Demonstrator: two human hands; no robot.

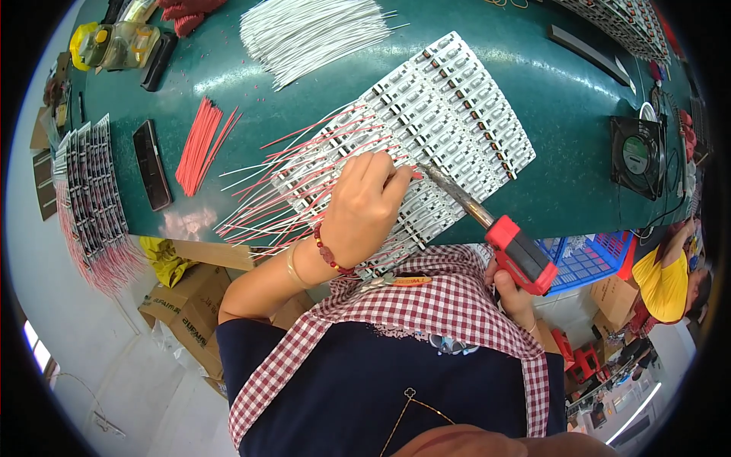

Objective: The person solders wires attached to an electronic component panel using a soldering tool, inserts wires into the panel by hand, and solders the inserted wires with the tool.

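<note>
A large panel of small white circuit boards (472,99) lies at an angle in front of me. Red and white wires (263,202) stick out from its left part. Over the panel's middle, my left hand (365,199) is closed in a pinch on a red wire (415,175), whose end shows at the fingertips. My right hand (512,293) grips a red and black soldering iron (521,255) from below, its fingers partly hidden by the handle. The iron's metal tip points at the boards just right of the pinched wire; whether it touches cannot be made out.
Red wires (202,148) and a white wire bundle (312,34) lie on the green table (205,76). A phone (152,165), a wired board stack (91,190) and yellow goggles (114,44) are left. Right are a fan (638,156), a blue basket (582,263) and a person in yellow (662,286).
</note>
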